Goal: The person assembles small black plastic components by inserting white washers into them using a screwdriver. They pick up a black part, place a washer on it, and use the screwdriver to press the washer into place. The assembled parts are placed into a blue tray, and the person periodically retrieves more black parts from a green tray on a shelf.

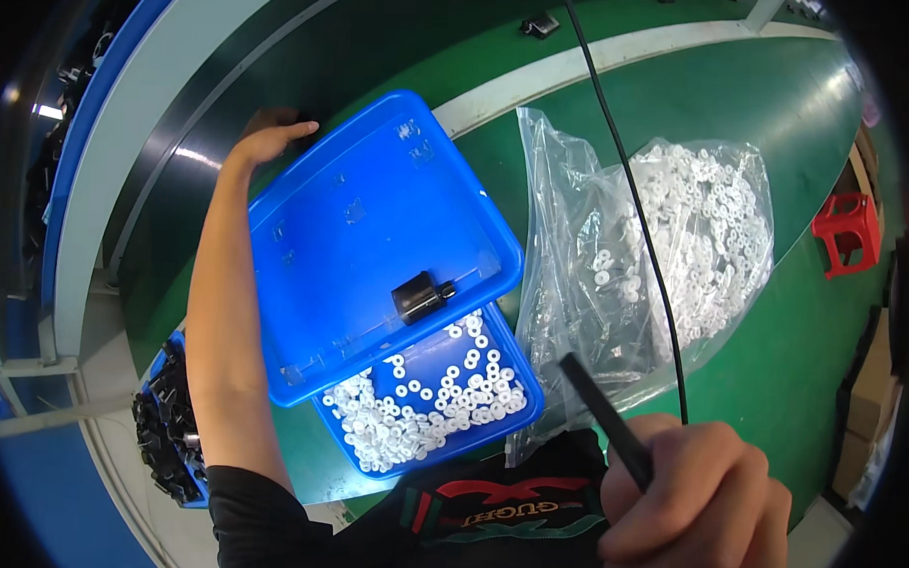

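My left hand reaches past the far left side of an upper blue tray, over a dark green belt. Its thumb points right, and its fingers curl around a small dark thing too hidden to name. At the lower right, my right hand is closed around a black bar-shaped tool tilted up to the left. A black cylindrical part with a thin shaft lies in the upper tray. That tray partly overlaps a lower blue tray of white ring washers.
A clear plastic bag of white washers lies right of the trays. A black cable hangs across it. Several black parts fill a container at the left. A red stool stands far right; a black part sits on the belt.
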The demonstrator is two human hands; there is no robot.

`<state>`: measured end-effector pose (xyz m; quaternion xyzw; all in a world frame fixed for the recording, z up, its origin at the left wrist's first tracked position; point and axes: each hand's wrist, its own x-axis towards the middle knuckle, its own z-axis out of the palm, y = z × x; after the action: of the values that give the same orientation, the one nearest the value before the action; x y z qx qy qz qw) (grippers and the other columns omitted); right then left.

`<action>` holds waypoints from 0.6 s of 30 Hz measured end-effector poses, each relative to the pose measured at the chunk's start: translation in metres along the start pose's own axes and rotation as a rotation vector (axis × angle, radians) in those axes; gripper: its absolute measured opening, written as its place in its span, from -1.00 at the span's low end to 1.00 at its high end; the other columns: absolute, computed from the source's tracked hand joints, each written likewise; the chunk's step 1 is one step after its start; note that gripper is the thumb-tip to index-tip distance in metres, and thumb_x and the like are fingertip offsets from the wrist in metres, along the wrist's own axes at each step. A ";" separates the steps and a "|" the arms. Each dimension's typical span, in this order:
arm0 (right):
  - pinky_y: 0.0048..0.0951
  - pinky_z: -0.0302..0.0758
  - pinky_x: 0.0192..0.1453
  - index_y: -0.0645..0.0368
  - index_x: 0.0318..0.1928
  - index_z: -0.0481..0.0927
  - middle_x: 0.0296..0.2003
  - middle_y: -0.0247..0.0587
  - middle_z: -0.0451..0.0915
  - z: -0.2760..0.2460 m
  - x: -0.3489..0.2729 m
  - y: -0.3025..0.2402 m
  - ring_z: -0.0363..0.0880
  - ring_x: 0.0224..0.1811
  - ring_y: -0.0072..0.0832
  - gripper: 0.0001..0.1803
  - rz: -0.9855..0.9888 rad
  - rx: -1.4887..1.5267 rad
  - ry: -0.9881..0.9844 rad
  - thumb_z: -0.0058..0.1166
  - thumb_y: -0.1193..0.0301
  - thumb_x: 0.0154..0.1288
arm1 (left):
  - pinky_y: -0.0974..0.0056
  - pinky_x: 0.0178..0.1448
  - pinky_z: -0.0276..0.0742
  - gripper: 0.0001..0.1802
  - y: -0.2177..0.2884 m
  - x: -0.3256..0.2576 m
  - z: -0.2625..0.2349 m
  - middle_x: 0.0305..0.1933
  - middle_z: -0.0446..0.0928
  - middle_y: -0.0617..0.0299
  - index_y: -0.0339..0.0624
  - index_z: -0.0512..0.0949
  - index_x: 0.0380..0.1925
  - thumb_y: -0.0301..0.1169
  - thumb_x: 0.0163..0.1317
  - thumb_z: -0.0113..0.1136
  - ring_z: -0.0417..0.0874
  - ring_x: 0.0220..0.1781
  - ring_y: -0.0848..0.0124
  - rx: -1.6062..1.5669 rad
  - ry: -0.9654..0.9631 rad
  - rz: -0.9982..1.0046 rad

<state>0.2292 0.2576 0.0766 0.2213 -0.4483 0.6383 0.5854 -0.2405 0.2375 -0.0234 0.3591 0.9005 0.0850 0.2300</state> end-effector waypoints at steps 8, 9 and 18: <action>-0.51 0.15 -0.59 0.00 -0.15 0.66 -0.27 -0.26 0.65 -0.013 0.014 0.012 0.45 -0.61 -0.50 -0.80 -0.099 0.059 -0.259 0.20 0.49 0.21 | 0.16 0.23 0.48 -0.46 0.011 -0.012 0.012 0.08 0.61 -0.13 -0.33 0.58 0.04 -0.11 0.21 0.30 0.62 0.15 0.08 -0.016 0.256 0.233; -0.53 0.08 -0.64 0.09 -0.37 0.62 -0.43 -0.32 0.59 -0.007 0.009 0.006 0.35 -0.66 -0.55 -0.91 -0.010 -0.159 -0.182 0.15 0.58 0.17 | 0.16 0.22 0.48 -0.46 0.018 -0.019 0.008 0.10 0.60 -0.13 -0.32 0.57 0.05 -0.13 0.21 0.30 0.63 0.15 0.06 0.007 0.296 0.227; -0.38 0.50 -0.59 0.26 -0.20 0.64 -0.39 -0.17 0.59 0.000 -0.049 0.034 0.63 -0.55 -0.36 -0.75 0.591 -1.055 -1.197 0.08 0.43 0.12 | 0.01 0.07 0.56 -0.44 0.127 -0.189 0.043 -0.03 0.54 -0.07 -0.19 0.54 0.07 -0.09 0.15 0.32 0.61 0.02 -0.06 0.144 0.009 0.632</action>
<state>0.2077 0.2336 0.0260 0.0932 -0.9605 0.2478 0.0854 -0.0221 0.1996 0.0460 0.6359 0.7491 0.0900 0.1623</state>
